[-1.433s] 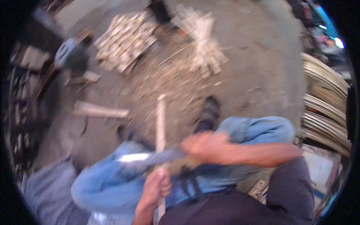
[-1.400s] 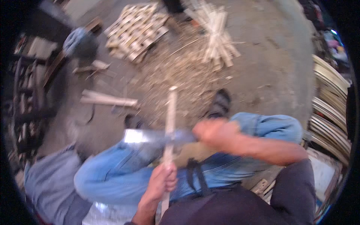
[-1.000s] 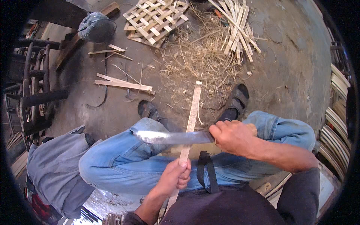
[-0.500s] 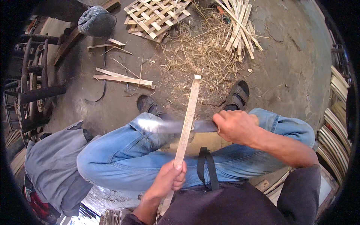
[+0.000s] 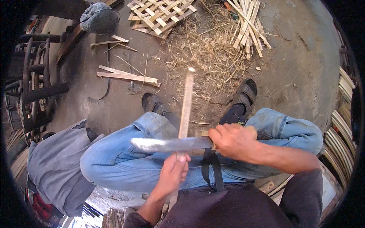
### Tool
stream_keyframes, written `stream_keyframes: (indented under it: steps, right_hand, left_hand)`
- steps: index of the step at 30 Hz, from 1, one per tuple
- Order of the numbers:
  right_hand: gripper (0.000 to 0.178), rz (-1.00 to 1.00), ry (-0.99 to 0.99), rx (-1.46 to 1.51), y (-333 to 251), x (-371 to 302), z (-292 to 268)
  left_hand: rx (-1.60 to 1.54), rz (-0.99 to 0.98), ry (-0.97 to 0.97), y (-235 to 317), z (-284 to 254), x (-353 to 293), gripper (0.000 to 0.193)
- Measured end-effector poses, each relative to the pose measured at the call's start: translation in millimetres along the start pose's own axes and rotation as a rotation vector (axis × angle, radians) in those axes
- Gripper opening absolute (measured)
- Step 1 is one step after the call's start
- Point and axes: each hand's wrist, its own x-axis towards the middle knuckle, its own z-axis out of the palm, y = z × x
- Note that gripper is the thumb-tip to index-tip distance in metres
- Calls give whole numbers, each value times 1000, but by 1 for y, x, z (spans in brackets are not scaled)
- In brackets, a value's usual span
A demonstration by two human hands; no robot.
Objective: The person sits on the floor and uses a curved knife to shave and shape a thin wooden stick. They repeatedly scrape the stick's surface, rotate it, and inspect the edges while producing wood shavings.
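Observation:
A long flat bamboo strip [image 5: 186,106] points away from my body, its far end over the shavings. Closed round its lower part is my left hand [image 5: 173,171], thumb on top. My right hand [image 5: 234,140] grips the handle of a large knife [image 5: 163,144], whose broad metal blade reaches left across the strip, just beyond my left thumb. The blade passes over the strip; whether its edge touches cannot be made out. Most of the knife handle is hidden in my right fist.
Shavings [image 5: 211,60] cover the floor beyond my feet. A woven bamboo panel [image 5: 161,17] and a pile of cut strips [image 5: 249,26] lie farther off. Loose strips [image 5: 127,76] are at left, near a dark rack [image 5: 36,76]. Grey cloth [image 5: 57,163] hangs beside my left knee.
The knife has come closer to my body, from beyond the strip's middle to just above my left hand. The strip's far end has shifted slightly left.

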Motion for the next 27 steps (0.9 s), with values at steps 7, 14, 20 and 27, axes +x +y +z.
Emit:
stream_keyframes:
  steps: [7, 14, 20, 27]
  right_hand:
    - [15, 200, 68, 55, 24, 9, 7]
    - [17, 308, 21, 77, 42, 16, -1]
    - [11, 365, -6, 89, 45, 19, -4]
    - [11, 399, 52, 117, 61, 26, -10]
  left_hand:
    - [-71, 6, -16, 9, -1, 2, 21]
    - [-89, -71, -94, 2, 2, -1, 20]
    - [-40, -102, -84, -2, 5, -5, 18]
    - [-1, -51, -100, -10, 7, -9, 21]
